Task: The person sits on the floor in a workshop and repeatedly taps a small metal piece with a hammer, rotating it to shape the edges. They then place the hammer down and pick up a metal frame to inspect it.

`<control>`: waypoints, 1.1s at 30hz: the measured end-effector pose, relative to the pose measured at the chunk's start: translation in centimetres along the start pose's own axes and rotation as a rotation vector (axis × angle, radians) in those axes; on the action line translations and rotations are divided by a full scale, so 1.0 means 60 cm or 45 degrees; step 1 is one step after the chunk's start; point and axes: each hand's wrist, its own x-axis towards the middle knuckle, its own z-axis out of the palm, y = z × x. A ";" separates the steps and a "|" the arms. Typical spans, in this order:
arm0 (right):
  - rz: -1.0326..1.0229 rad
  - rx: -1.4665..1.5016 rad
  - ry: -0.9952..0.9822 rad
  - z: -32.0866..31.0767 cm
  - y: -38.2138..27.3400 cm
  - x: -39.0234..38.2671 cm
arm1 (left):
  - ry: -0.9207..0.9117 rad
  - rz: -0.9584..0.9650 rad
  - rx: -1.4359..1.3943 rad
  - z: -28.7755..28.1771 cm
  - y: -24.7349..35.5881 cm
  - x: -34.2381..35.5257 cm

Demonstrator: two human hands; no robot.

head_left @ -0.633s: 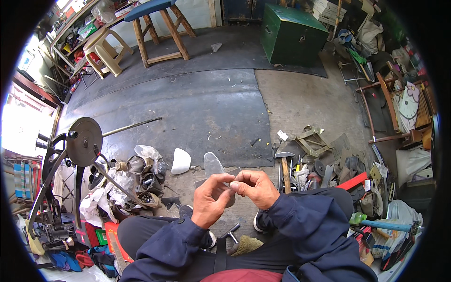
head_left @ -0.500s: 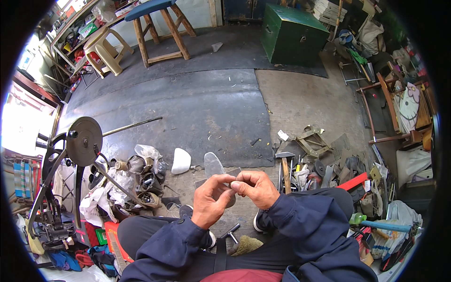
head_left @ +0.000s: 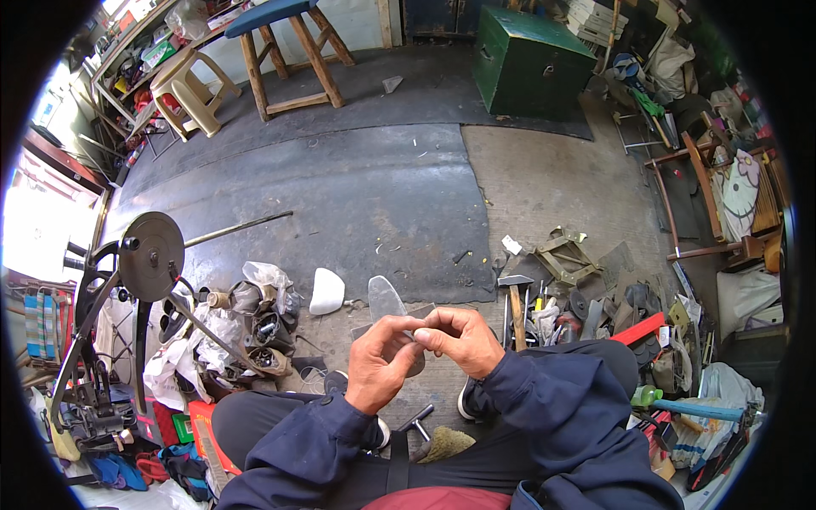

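Note:
My left hand and my right hand meet in front of me, thumbs and fingertips pinched together. Something small and greyish shows between the fingertips, too little of it to name. Just beyond the knuckles lies a pale, translucent sole-shaped piece; its lower end is hidden behind my hands, and whether they touch it I cannot tell. A white rounded piece rests on the floor to the left of it. Below my hands, between my legs, are a T-shaped metal tool and a tan fleecy pad.
A hand-cranked machine with a round wheel stands at the left, beside plastic bags. To the right lie a hammer, a metal frame and several tools. A green chest and a wooden stool stand farther back.
Both hands stay in nearly the same place. The fingertips have shifted slightly against each other, and the right thumb sits a touch further left.

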 end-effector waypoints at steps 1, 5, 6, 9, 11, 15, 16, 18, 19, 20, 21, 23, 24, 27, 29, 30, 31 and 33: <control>-0.001 -0.003 0.001 0.000 0.000 0.000 | 0.001 -0.001 0.004 0.000 0.001 0.000; -0.012 -0.023 -0.002 -0.003 0.002 0.000 | 0.002 -0.006 0.013 0.000 0.002 0.000; 0.001 -0.026 -0.013 -0.004 0.002 0.001 | 0.001 -0.007 0.018 0.000 0.001 0.000; 0.027 -0.027 -0.037 -0.006 0.001 0.001 | -0.002 -0.005 0.034 -0.001 0.000 0.000; 0.070 -0.045 -0.023 -0.006 0.000 0.001 | 0.001 -0.004 0.072 -0.002 -0.002 0.000; 0.013 0.047 -0.006 -0.001 -0.002 0.001 | 0.002 -0.005 0.072 -0.003 -0.005 0.000; 0.010 0.052 -0.009 0.000 -0.003 0.001 | 0.000 -0.003 0.074 -0.003 -0.006 0.000; 0.007 0.066 -0.016 0.000 -0.003 0.001 | -0.001 -0.002 0.079 -0.004 -0.007 0.001; 0.007 0.073 -0.019 -0.001 -0.003 0.001 | 0.002 -0.004 0.081 -0.004 -0.007 0.000; 0.036 0.063 -0.007 -0.001 -0.003 0.001 | 0.008 -0.021 0.116 -0.004 -0.008 0.000; 0.009 0.079 -0.024 -0.001 -0.003 0.001 | 0.002 -0.008 0.084 -0.004 -0.008 0.000; 0.012 0.077 -0.029 -0.002 -0.002 0.000 | 0.002 -0.017 0.113 -0.005 -0.009 -0.001; 0.015 0.084 -0.030 -0.002 -0.001 0.000 | -0.006 -0.014 0.091 -0.006 -0.009 -0.001; 0.020 0.104 -0.038 -0.003 0.001 0.001 | -0.004 -0.019 0.076 -0.006 -0.010 -0.001; 0.040 0.106 -0.035 -0.003 0.003 0.002 | 0.013 -0.054 0.052 -0.003 -0.010 -0.001; 0.017 0.120 -0.048 -0.003 0.003 0.001 | 0.015 -0.019 0.032 -0.002 -0.010 -0.001; 0.018 0.124 -0.049 -0.003 0.004 0.001 | 0.018 -0.004 0.039 -0.002 -0.009 -0.001; 0.020 0.150 -0.055 -0.003 0.005 0.001 | 0.026 0.027 0.043 -0.002 -0.009 -0.001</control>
